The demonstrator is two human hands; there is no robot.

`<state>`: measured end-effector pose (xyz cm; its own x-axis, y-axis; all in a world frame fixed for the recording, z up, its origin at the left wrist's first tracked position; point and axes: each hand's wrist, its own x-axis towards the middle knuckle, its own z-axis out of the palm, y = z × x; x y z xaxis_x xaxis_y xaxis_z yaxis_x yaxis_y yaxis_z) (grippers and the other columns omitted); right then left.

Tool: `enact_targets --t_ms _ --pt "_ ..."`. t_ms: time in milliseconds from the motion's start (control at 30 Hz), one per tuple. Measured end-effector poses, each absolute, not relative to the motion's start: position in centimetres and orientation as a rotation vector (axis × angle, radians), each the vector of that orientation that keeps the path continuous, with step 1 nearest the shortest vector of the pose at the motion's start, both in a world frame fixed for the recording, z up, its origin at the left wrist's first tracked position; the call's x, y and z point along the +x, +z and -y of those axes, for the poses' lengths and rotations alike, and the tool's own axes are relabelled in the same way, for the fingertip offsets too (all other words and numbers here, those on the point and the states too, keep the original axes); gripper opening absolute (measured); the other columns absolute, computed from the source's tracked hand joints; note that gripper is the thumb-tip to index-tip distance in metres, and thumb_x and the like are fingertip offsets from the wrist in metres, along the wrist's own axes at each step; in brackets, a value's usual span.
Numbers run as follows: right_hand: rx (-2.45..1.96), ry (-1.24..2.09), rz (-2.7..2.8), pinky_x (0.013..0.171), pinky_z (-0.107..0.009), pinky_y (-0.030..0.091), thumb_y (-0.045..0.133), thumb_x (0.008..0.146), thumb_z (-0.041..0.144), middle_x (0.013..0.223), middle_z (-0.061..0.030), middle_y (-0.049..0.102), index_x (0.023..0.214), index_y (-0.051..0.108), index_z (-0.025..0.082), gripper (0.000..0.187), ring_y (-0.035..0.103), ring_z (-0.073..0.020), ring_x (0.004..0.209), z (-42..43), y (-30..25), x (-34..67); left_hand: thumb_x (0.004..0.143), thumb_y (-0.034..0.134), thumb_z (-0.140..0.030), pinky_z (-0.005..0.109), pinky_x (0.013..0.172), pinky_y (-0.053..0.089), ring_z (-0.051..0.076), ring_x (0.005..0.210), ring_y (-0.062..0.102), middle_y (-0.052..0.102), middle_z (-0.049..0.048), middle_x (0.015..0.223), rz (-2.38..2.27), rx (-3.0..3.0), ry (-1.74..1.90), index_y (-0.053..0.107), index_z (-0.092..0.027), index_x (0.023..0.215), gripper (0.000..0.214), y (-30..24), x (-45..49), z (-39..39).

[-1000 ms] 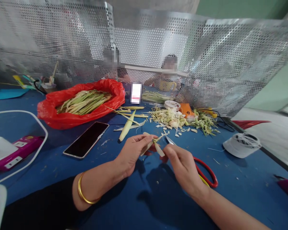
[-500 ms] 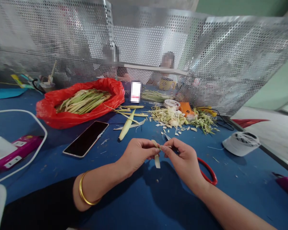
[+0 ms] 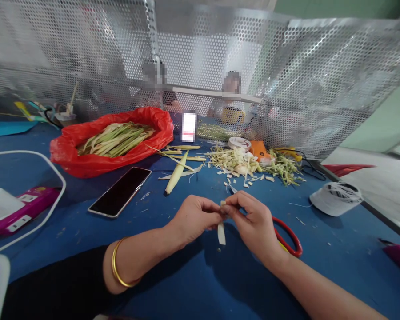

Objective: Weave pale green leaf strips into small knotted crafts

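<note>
In the middle of the head view my left hand (image 3: 195, 220) and my right hand (image 3: 250, 218) meet, fingertips pinched together. Between them is a pale strip of leaf (image 3: 222, 234), its flat end hanging below the fingers and a short bit showing above. The fingers hide the strip's middle part. Under my right hand lie scissors with a red handle (image 3: 291, 235), partly covered by the hand; their metal tip pokes out beyond the knuckles. Past my hands, a pale green husk piece (image 3: 176, 175) rests on the blue table (image 3: 186, 284).
A red plastic bag (image 3: 70, 166) of leaf strips stands at the back left, behind a phone (image 3: 120, 192). Leaf scraps (image 3: 235, 161) are heaped at the back. A white spool (image 3: 335, 198) sits right. Purple power strip (image 3: 23, 209) at left; perforated metal screen (image 3: 200, 49) behind.
The leaf strip has shifted slightly down and right, and its upper end now shows less. My fingertips have drawn closer together around it.
</note>
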<state>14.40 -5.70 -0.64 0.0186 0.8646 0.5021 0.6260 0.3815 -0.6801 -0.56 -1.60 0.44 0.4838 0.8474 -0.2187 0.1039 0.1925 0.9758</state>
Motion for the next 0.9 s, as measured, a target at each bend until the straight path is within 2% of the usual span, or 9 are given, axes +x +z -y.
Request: enact_targets --t_ms 167,233,333,433,533,733,900 --pt "-1.33 0.423 1.679 0.062 -0.027 0.043 0.056 0.087 0.023 0.07 -0.0007 0.059 0.07 0.06 0.02 0.018 0.056 -0.0154 0.066 5.5 -0.8 14.5 0.061 0.071 -0.023 0.023 0.053 0.039 0.01 0.049 0.051 0.06 -0.0006 0.052 -0.965 1.287 0.593 0.072 -0.016 0.061 0.007 0.1 -0.8 1.1" --pt "-1.346 0.509 1.549 0.064 -0.028 0.045 0.055 0.089 0.03 0.074 -0.0014 0.062 0.079 0.064 0.02 0.017 0.058 -0.016 0.068 5.3 -0.5 14.8 0.063 0.073 -0.025 0.023 0.056 0.041 0.01 0.052 0.054 0.065 0.0014 0.058 -0.95 1.224 0.623 0.075 -0.016 0.069 0.012 0.0 -0.9 0.8" --pt "-1.354 0.63 1.289 0.065 -0.028 0.047 0.055 0.088 0.043 0.075 -0.0014 0.063 0.091 0.064 0.019 0.026 0.06 -0.0158 0.066 4.8 -0.2 15.3 0.068 0.073 -0.033 0.023 0.058 0.042 0.011 0.056 0.058 0.069 0.0048 0.066 -0.926 1.149 0.691 0.076 -0.016 0.08 0.021 0.2 -1.0 0.5" --pt "-1.35 0.788 1.213 0.064 -0.028 0.046 0.062 0.082 0.049 0.068 -0.0004 0.061 0.085 0.064 0.017 0.032 0.058 -0.0154 0.063 4.5 -0.2 15.5 0.075 0.068 -0.04 0.024 0.058 0.043 0.013 0.057 0.06 0.07 0.0059 0.066 -0.92 1.13 0.722 0.077 -0.016 0.084 0.027 0.4 -1.0 0.5" --pt "-1.376 0.876 1.246 0.062 -0.027 0.044 0.067 0.078 0.046 0.062 0.0006 0.059 0.071 0.063 0.017 0.03 0.054 -0.0146 0.06 4.4 -0.4 15.5 0.076 0.066 -0.043 0.025 0.059 0.044 0.014 0.058 0.061 0.07 0.0064 0.066 -0.932 1.14 0.705 0.076 -0.016 0.083 0.03 0.4 -1.0 0.5" --pt "-1.417 0.812 1.279 0.059 -0.026 0.039 0.065 0.079 0.041 0.056 0.0022 0.056 0.061 0.059 0.018 0.029 0.049 -0.0131 0.057 4.8 -0.6 15.4 0.066 0.075 -0.025 0.023 0.057 0.043 0.011 0.057 0.06 0.067 0.0029 0.062 -0.951 1.199 0.712 0.075 -0.014 0.079 0.016 0.1 -0.8 0.6" --pt "-1.339 0.888 1.177 0.058 -0.026 0.04 0.066 0.077 0.037 0.054 0.0023 0.053 0.056 0.057 0.019 0.03 0.048 -0.0124 0.055 4.8 -0.5 15.1 0.065 0.075 -0.022 0.021 0.055 0.041 0.009 0.052 0.055 0.064 0.001 0.056 -0.942 1.198 0.731 0.074 -0.013 0.075 0.013 0.5 -0.7 0.9"
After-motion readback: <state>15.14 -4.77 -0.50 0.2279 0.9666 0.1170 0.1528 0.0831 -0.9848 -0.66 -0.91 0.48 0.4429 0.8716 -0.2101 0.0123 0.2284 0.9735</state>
